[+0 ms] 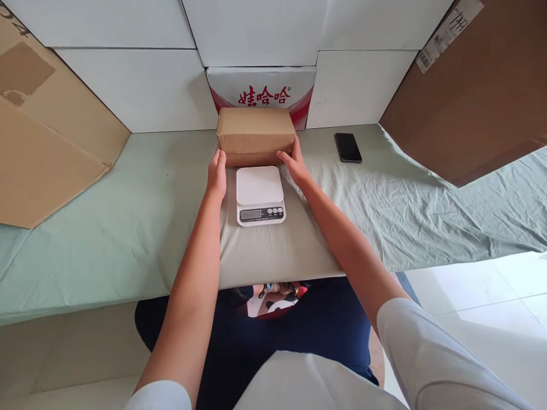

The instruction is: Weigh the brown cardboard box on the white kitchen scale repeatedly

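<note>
A small brown cardboard box [256,136] stands at the back of the cloth-covered table, with a horizontal seam across its front. My left hand [217,172] grips its lower left side, thumb up near the front corner. On the opposite side my right hand [294,162] holds the lower right corner, the thumb lying along the front face. Its fingers are partly hidden behind the box. Between my forearms, just in front of the box, a white digital kitchen scale [260,188] lies flat, its display and buttons facing me. I cannot read anything on the display.
Behind the box is a white and red carton [265,77] against white panels [137,85]. Large cardboard pieces flank the table at left [64,131] and right [474,102]. A black phone [348,147] lies to the right on the green cloth [137,228].
</note>
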